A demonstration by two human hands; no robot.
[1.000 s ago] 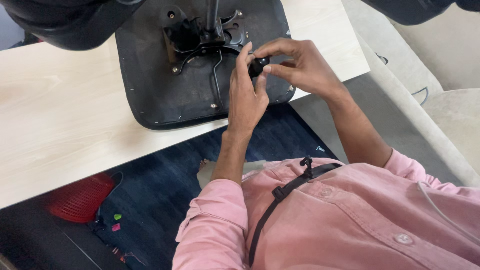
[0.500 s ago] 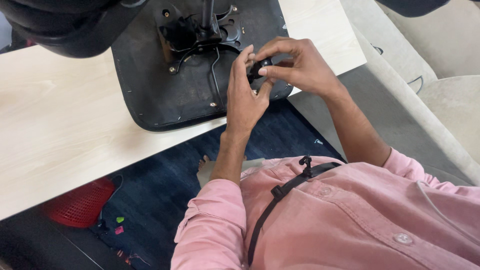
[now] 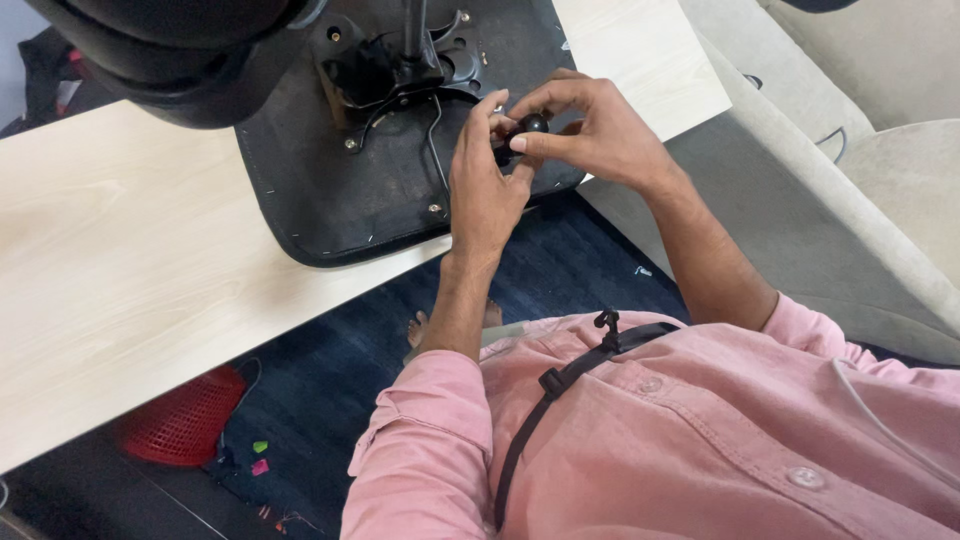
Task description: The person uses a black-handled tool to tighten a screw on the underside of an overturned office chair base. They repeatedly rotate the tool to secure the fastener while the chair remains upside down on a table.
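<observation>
Upturned black chair seat lies on the pale wooden table, metal mechanism bolted at its middle; at the seat's right edge both hands meet on a small black knob, left hand with fingers curled around it from below, right hand pinching it between thumb and fingertips. The hands cover most of the knob and the lever end it sits on. Below the seat, past the table edge, dark blue carpet with a red basket far to the lower left; right of the seat, a beige sofa.
</observation>
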